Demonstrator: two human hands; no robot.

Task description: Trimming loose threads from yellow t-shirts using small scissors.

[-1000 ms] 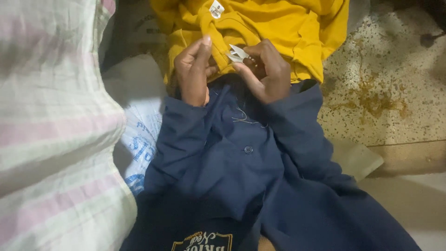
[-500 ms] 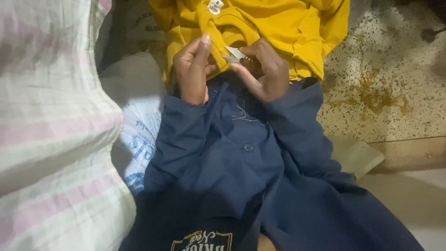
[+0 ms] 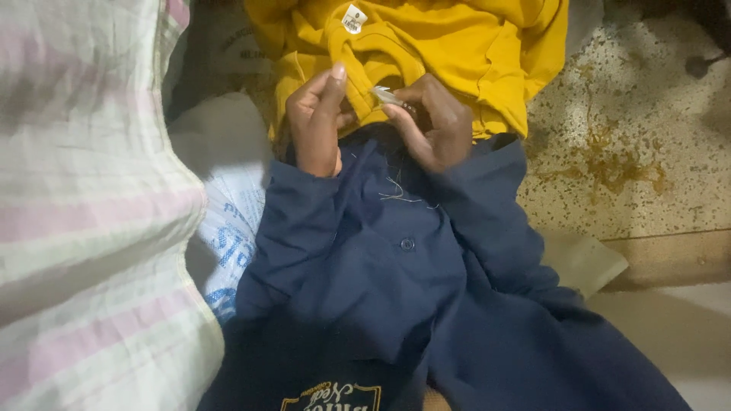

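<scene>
Yellow garment (image 3: 472,53) is lying bunched at top centre, mustard knit with a ribbed collar and a small white tag (image 3: 353,18) at the neck, its lower edge overlapping a navy buttoned garment (image 3: 396,289). Left hand (image 3: 316,125) is pinching the collar fabric, fingers together on it. Right hand (image 3: 430,122) is gripping a small silvery metal tool (image 3: 387,97), fingers clamped on it, tip touching the collar. Loose pale threads (image 3: 400,194) are lying on the navy cloth. Striped woven sack (image 3: 84,213) is sitting at left, speckled floor (image 3: 647,137) at right.

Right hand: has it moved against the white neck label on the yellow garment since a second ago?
No. The right hand sits below and right of the white neck label, as before.
</scene>
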